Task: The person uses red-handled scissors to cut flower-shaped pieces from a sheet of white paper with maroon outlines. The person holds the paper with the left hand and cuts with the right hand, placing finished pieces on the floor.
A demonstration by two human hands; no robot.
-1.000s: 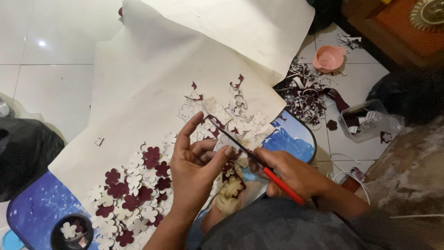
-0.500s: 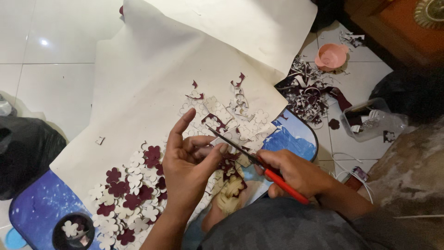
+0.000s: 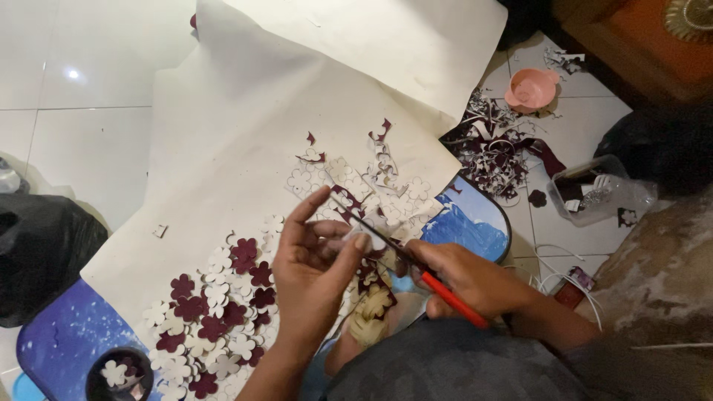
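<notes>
A white tiled floor [image 3: 82,134] carries a low table with a blue, starry printed top [image 3: 67,341], and a large sheet of off-white paper [image 3: 245,126] is spread over most of it, with a second sheet folded over at the far end. On the near part of the sheet lies a heap of small flower-shaped paper cut-outs [image 3: 215,312], some maroon and some white, touching and overlapping one another. More white cut-outs and maroon scraps [image 3: 371,178] are scattered farther up the sheet.

The left hand [image 3: 316,271] is half closed: thumb and middle fingers pinch a small pale piece of paper [image 3: 360,236], while the index finger sticks out straight, free of it. The right hand [image 3: 464,278] is wrapped around the red handles of a pair of scissors [image 3: 405,263], whose dark blades run up to the pinched piece. How far the blades are parted cannot be told.

Off the table's right edge lies a pile of maroon and white trimmings [image 3: 494,152] on the floor, with a small pink plastic bowl [image 3: 531,89] just beyond it and a clear plastic box [image 3: 598,193] to its right. A dark round cup [image 3: 119,375] holding a few cut-outs stands at the table's near left corner, and a black bag [image 3: 41,252] sits on the floor to the left.
</notes>
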